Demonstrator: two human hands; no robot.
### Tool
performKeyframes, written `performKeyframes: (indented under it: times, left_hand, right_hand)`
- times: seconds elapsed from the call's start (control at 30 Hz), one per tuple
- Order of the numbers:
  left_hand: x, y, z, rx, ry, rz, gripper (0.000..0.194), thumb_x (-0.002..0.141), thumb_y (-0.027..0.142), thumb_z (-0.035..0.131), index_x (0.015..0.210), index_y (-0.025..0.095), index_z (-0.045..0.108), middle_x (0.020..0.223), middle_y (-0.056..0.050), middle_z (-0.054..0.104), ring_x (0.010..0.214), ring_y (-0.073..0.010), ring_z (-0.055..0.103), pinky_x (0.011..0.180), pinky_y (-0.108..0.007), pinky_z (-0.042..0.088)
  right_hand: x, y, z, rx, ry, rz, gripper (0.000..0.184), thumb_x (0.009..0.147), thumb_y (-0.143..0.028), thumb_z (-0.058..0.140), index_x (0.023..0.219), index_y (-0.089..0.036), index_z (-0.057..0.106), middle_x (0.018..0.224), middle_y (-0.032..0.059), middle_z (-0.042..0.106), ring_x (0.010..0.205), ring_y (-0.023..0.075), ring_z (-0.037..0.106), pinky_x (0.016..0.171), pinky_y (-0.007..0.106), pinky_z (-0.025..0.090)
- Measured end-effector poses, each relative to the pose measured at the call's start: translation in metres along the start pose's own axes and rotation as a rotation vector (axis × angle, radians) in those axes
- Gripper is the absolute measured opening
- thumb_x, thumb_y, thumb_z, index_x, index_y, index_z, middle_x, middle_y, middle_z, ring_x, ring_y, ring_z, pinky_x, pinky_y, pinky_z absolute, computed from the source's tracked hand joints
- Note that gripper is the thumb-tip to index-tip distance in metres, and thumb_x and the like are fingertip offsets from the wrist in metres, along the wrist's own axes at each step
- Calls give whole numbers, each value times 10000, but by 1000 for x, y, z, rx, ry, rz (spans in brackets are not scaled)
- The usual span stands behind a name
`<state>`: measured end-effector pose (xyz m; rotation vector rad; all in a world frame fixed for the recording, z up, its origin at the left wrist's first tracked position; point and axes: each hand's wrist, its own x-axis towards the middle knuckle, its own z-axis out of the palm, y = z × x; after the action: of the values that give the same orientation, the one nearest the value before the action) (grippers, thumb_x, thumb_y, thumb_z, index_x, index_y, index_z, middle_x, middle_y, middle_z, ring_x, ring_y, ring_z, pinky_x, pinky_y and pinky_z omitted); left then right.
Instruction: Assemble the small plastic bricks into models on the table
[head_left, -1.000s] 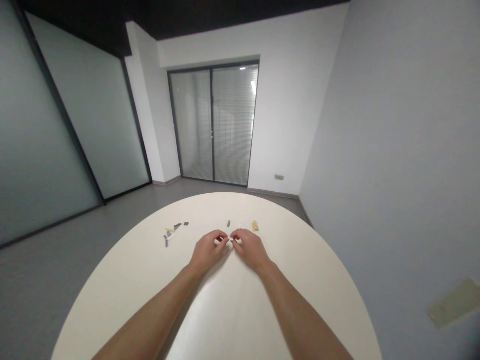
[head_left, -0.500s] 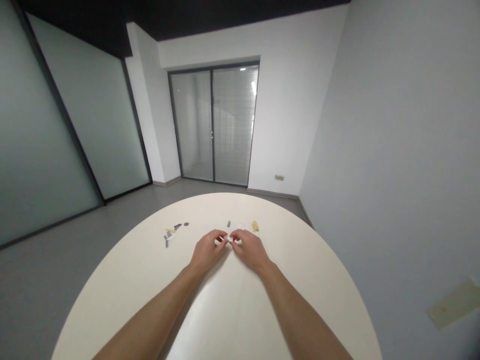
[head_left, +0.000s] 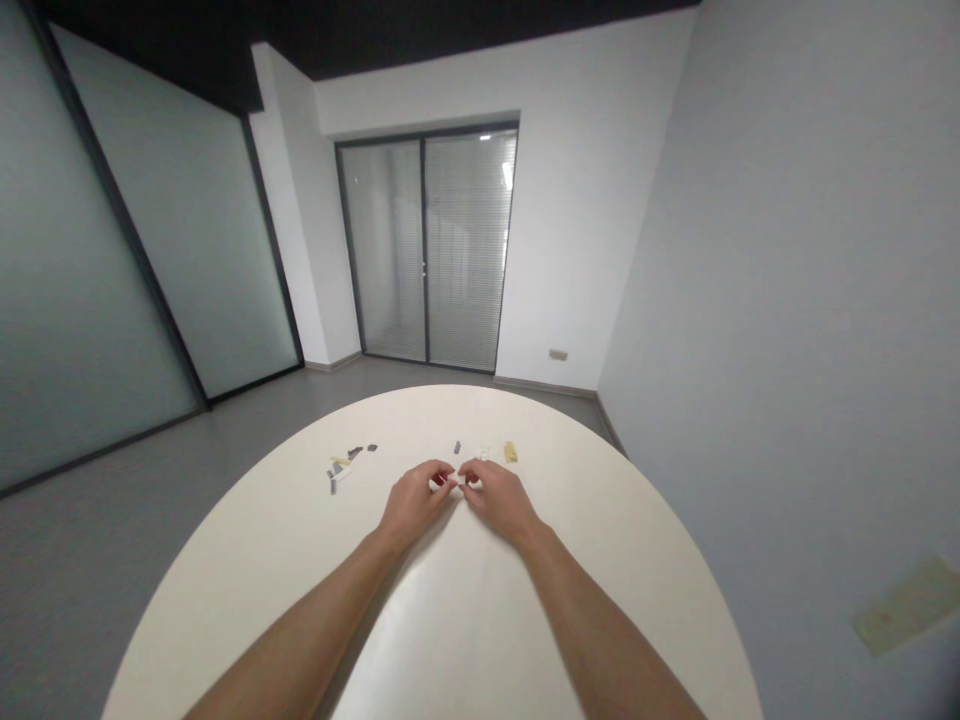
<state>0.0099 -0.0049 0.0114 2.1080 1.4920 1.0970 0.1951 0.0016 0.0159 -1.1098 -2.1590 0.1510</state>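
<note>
Over the middle of the round white table, my left hand [head_left: 415, 503] and my right hand [head_left: 500, 497] meet fingertip to fingertip. Both are closed in a pinch around a small white piece [head_left: 460, 479], mostly hidden by the fingers; its exact shape is too small to make out. Just beyond the fingertips lies a small grey block [head_left: 457, 447]. Behind my right hand sits a little white or clear piece [head_left: 484, 451], with a yellow block-like piece [head_left: 511, 452] to its right.
Left of my hands, several small pieces lie loosely grouped on the table [head_left: 247, 570]: a grey piece [head_left: 333, 488], a white strip [head_left: 344, 474], a yellow strip [head_left: 341, 461] and dark pieces [head_left: 355, 453]. A grey-framed glass door [head_left: 426, 250] stands beyond the table.
My hands stay in nearly the same place, with only slight finger movement around the small white piece. The pieces on the table have not visibly moved.
</note>
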Motion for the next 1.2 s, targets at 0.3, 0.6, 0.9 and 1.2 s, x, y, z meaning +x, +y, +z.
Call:
performKeyframes:
  times: [0.3, 0.6, 0.9, 1.2]
  left_hand:
    - [1, -3, 2, 13, 16, -1, 164, 852, 326, 569, 916, 250, 699, 894, -8, 730, 806, -163, 659, 709, -245, 486]
    - [-1, 3, 0, 21, 18, 6, 259, 914, 383, 483, 906, 253, 707, 913, -10, 742, 811, -166, 662, 726, -252, 476]
    - [-1, 8, -2, 25, -21, -38, 282, 918, 401, 467, 911, 258, 710, 920, 2, 751, 813, -165, 673, 727, -245, 459]
    - [-1, 2, 0, 3, -10, -9, 231, 892, 383, 520, 918, 248, 706, 910, 0, 742, 791, -155, 655, 725, -243, 462]
  right_hand:
    - [0, -1, 0, -17, -14, 15, 92, 906, -259, 613, 997, -245, 625, 915, 11, 683, 853, 159, 619, 752, 259, 432]
    - [1, 0, 1, -36, 16, -4, 80, 905, -220, 598, 982, -238, 607, 904, 2, 673, 851, 158, 611, 756, 261, 424]
    - [2, 3, 2, -40, 40, -18, 89, 867, -154, 612, 921, -225, 609, 908, 6, 665, 867, 163, 605, 772, 268, 424]
    - [1, 3, 2, -27, 38, -19, 64, 879, -198, 622, 936, -227, 620, 920, 14, 667, 852, 164, 608, 766, 273, 428]
